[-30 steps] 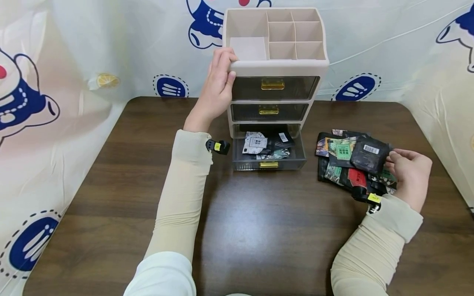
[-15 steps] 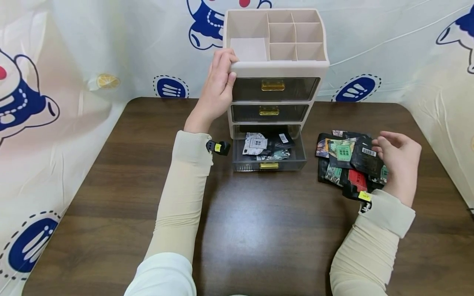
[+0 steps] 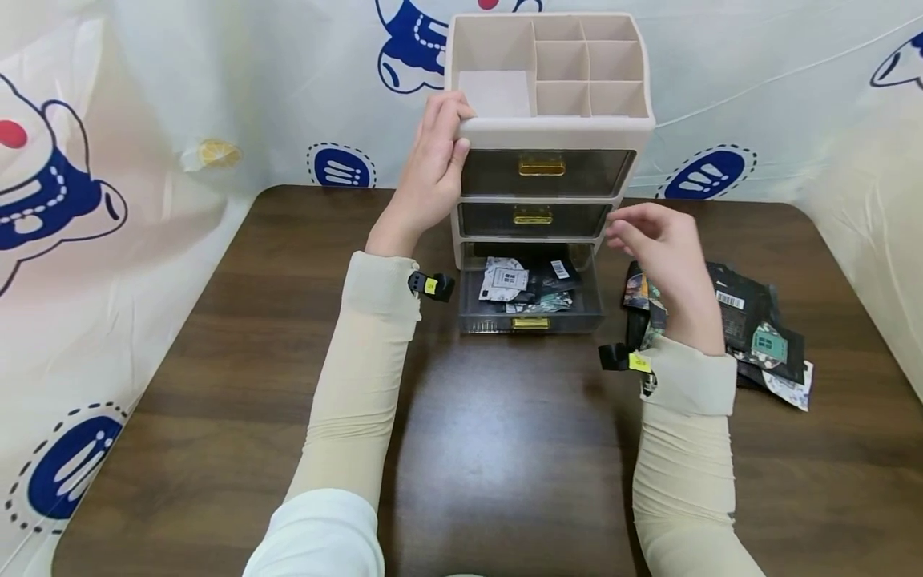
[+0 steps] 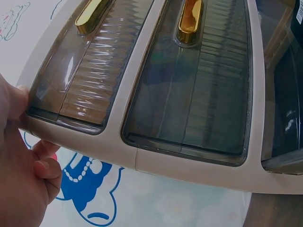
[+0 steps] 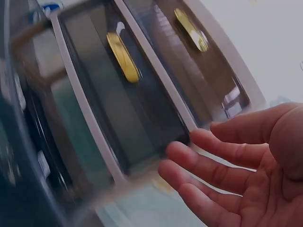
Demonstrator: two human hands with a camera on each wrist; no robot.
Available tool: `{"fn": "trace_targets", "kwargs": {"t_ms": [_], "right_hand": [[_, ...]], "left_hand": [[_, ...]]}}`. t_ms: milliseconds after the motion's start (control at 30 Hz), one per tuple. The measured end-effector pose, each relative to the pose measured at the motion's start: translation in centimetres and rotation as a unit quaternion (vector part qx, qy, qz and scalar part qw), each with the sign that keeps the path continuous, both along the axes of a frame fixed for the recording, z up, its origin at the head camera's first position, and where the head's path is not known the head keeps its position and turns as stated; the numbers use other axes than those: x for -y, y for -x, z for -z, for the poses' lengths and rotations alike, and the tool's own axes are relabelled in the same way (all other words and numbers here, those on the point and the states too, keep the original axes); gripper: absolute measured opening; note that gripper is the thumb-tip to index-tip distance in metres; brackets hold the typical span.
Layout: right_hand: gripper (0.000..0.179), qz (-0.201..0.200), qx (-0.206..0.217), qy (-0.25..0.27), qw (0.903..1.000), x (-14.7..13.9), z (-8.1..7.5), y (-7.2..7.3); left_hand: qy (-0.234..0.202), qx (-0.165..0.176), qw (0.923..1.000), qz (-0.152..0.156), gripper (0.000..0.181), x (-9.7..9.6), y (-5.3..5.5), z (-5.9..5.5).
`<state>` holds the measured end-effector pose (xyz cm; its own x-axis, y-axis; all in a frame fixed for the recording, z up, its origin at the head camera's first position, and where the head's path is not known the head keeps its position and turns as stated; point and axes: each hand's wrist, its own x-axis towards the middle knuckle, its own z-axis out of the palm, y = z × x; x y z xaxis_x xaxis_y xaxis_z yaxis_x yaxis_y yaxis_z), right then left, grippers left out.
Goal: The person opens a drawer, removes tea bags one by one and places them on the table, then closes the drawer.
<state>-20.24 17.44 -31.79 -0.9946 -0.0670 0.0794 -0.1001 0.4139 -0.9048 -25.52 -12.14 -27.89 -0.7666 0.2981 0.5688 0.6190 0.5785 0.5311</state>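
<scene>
A white drawer organizer (image 3: pixel 555 124) stands at the back of the table. My left hand (image 3: pixel 431 164) grips its upper left edge, the thumb on the front and the fingers around the side. The bottom drawer (image 3: pixel 497 323) is pulled out, with several small packets (image 3: pixel 555 276) inside. Nothing is held in my right hand (image 3: pixel 667 248), its fingers loosely bent beside the right edge of the middle drawer (image 3: pixel 534 220). Behind the right wrist lies a pile of black packets (image 3: pixel 746 308), partly hidden by that hand and forearm.
Open compartments (image 3: pixel 562 64) top the organizer. The upper drawer (image 3: pixel 544 172) and the middle one are closed, each with a gold handle. A printed curtain (image 3: pixel 252 88) hangs behind the dark wooden table (image 3: pixel 461 449).
My right hand has let go of a black packet on the pile and moved left toward the organizer. The left hand keeps its grip in place.
</scene>
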Motion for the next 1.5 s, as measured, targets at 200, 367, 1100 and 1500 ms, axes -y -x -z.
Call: {"fn": "trace_targets", "kwargs": {"t_ms": [200,367,1100,1500], "right_hand": [[0.028,-0.090,0.000,-0.069,0.9936,2.9,-0.7,0.8],[0.029,-0.167,0.025,-0.138,0.9758,4.7,-0.5,1.8],[0.066,-0.422,0.169,-0.386,0.8024,12.1,1.3,5.5],[0.056,-0.410,0.150,-0.384,0.8137,12.5,0.9,5.1]], "left_hand": [[0.001,0.017,0.9998,-0.007,0.024,0.0,-0.2,0.1],[0.002,0.016,0.9998,-0.008,0.023,0.0,-0.3,0.1],[-0.007,-0.005,0.9999,0.006,0.024,-0.1,-0.1,-0.1],[-0.003,0.003,1.0000,0.000,0.024,0.0,-0.1,0.0]]}}
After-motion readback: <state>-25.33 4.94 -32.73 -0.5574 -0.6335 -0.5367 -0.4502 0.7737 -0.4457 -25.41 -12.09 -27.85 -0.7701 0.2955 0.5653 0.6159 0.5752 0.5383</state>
